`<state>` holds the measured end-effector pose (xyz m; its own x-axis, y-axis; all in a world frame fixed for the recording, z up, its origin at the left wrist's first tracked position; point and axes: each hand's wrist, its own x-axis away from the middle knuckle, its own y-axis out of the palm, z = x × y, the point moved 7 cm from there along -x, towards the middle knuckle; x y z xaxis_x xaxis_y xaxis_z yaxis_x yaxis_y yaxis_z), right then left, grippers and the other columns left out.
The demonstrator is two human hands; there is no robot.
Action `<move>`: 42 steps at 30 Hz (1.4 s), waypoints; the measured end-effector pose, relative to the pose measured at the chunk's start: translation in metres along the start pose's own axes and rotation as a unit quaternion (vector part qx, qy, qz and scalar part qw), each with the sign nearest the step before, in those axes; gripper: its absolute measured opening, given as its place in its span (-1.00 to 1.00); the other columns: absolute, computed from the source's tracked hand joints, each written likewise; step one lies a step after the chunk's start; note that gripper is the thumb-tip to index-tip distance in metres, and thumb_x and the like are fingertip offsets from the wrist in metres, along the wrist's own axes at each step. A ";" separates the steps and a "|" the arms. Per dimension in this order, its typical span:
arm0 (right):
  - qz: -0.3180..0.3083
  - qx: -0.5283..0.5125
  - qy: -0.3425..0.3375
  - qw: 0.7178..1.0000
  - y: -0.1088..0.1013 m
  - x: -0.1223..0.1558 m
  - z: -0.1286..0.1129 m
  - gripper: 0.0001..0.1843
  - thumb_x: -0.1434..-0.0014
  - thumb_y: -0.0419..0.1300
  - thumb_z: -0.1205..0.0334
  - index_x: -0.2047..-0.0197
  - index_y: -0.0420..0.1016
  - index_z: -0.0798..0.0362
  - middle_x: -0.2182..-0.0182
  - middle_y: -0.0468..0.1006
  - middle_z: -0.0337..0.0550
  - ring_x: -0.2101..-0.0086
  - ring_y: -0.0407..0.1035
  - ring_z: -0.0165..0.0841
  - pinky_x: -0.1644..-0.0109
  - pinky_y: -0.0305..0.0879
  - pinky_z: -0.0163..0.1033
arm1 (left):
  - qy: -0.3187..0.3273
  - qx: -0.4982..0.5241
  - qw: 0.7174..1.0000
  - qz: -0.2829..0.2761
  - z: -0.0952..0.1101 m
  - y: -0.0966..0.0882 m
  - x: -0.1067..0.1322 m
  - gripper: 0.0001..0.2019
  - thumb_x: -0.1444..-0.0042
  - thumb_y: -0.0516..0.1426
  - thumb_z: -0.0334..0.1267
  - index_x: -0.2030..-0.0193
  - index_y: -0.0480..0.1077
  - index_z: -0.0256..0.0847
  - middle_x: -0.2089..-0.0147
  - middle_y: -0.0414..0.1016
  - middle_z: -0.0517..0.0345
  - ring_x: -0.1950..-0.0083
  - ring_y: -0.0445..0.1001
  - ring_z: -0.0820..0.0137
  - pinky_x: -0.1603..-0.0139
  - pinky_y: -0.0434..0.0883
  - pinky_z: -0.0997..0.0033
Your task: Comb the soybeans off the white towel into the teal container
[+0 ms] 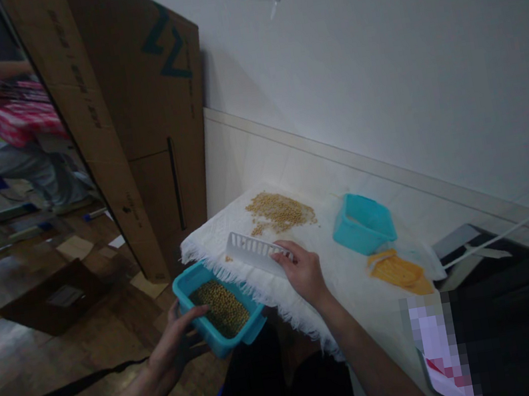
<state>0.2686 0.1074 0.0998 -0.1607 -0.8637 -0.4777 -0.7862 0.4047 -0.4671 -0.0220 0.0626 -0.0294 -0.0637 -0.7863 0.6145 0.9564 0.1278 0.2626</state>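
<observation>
My left hand [177, 342] grips a turquoise plastic tub [205, 326] partly filled with greenish beans [219, 307], held just off the fringed edge of a white cloth [343, 273]. My right hand [303, 274] rests on the cloth and pinches one end of a flat white slotted plastic piece [253, 251]. A loose pile of tan beans [279, 211] lies on the cloth beyond it. A few stray beans sit between the pile and the white piece.
A second turquoise tub [363, 223] stands on the cloth to the right, with an orange-yellow bag [399, 272] beside it. A tall cardboard box [138, 111] leans against the wall at left. Another person [4, 126] is at far left. A white cable [517, 224] crosses at right.
</observation>
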 end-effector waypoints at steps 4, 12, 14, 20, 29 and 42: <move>-0.009 -0.009 -0.006 1.000 0.000 0.001 0.001 -0.72 -0.25 0.31 0.05 0.10 0.79 -0.03 0.45 0.70 -0.21 0.50 0.48 -0.30 0.36 0.44 -0.28 | 0.002 0.003 1.000 -0.003 0.001 0.000 -0.002 0.02 -0.01 0.48 -0.07 -0.51 0.02 0.17 -0.05 0.55 -0.01 0.24 0.67 0.18 0.25 0.63 0.12; -0.008 -0.010 -0.008 1.000 -0.005 0.006 0.003 -0.69 -0.28 0.31 0.00 0.09 0.79 -0.01 0.40 0.73 -0.18 0.50 0.47 -0.32 0.37 0.45 -0.28 | 0.011 0.006 1.000 -0.013 0.002 0.000 -0.002 -0.05 -0.03 0.48 -0.07 -0.46 0.07 0.13 0.00 0.56 0.02 0.26 0.66 0.18 0.28 0.63 0.14; 0.029 0.007 -0.007 1.000 -0.014 0.002 0.006 -0.66 -0.30 0.30 -0.01 0.06 0.77 0.02 0.38 0.74 -0.16 0.50 0.47 -0.31 0.36 0.46 -0.27 | 0.009 0.007 1.000 -0.012 0.001 0.000 -0.002 -0.03 -0.02 0.48 -0.06 -0.48 0.06 0.15 -0.01 0.56 0.01 0.24 0.67 0.17 0.27 0.63 0.14; 0.131 0.087 -0.020 0.987 -0.037 -0.020 0.015 -0.59 -0.35 0.24 -0.05 -0.01 0.73 0.06 0.23 0.79 0.01 0.37 0.58 -0.22 0.22 0.52 -0.19 | 0.005 0.007 1.000 -0.003 -0.001 -0.001 -0.004 0.00 -0.02 0.48 -0.08 -0.50 0.05 0.15 -0.03 0.58 0.00 0.24 0.69 0.17 0.24 0.64 0.13; 0.101 0.107 -0.015 0.989 -0.022 -0.028 0.018 -0.68 -0.33 0.28 0.07 -0.05 0.72 0.02 0.08 0.80 0.01 0.27 0.65 -0.16 0.10 0.56 -0.14 | 0.001 0.003 1.000 -0.014 -0.001 0.000 -0.002 -0.09 -0.07 0.45 -0.09 -0.48 0.09 0.14 -0.04 0.59 -0.02 0.14 0.69 0.11 0.17 0.64 0.08; 0.093 0.103 -0.015 0.990 -0.021 -0.026 0.023 -0.68 -0.32 0.27 0.11 -0.03 0.73 0.04 0.12 0.80 0.00 0.30 0.64 -0.18 0.14 0.54 -0.17 | -0.002 0.010 1.000 -0.014 -0.006 -0.003 -0.007 -0.11 -0.08 0.45 -0.09 -0.46 0.10 0.16 -0.06 0.58 -0.01 0.13 0.69 0.10 0.16 0.66 0.06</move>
<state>0.3025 0.1284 0.1050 -0.2707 -0.7610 -0.5896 -0.6064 0.6104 -0.5095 -0.0227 0.0647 -0.0390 -0.0922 -0.7880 0.6087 0.9481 0.1173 0.2954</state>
